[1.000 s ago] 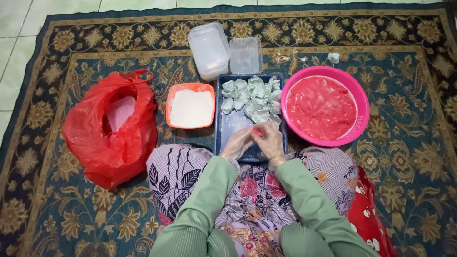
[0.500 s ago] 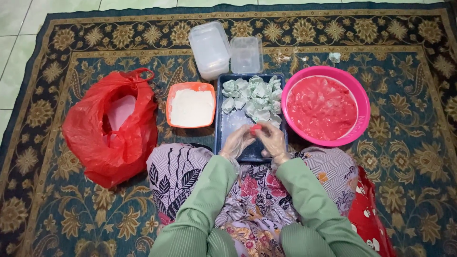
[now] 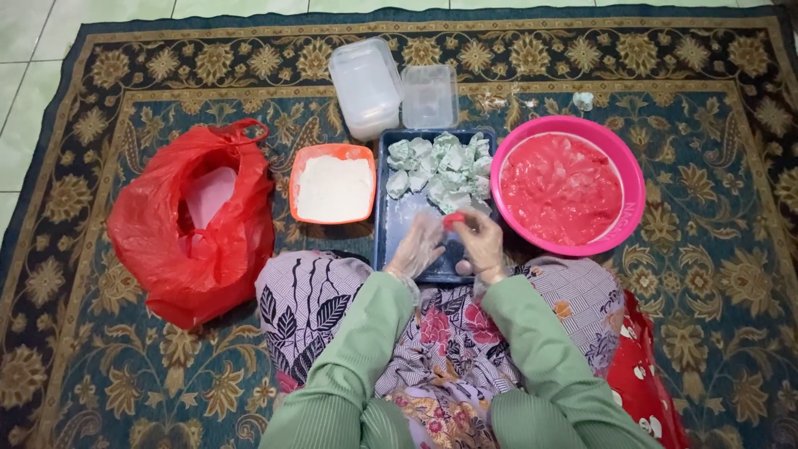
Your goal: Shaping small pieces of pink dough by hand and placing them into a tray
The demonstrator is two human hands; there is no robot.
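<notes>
Both hands, the left hand (image 3: 418, 246) and right hand (image 3: 480, 243), are pinching a small red lump (image 3: 453, 220) over the dark tray (image 3: 391, 241). Shaping it well is calling for light, even fingertip pressure, keeping it above the tray beside the pale wrapped pieces (image 3: 440, 166)

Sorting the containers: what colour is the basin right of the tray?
Pink basin, holding a red mixture; head view.

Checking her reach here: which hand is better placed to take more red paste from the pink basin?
Probably the right hand: it sits nearer the pink basin of red paste, though its fingers touch the red piece. The left hand is farther.
</notes>
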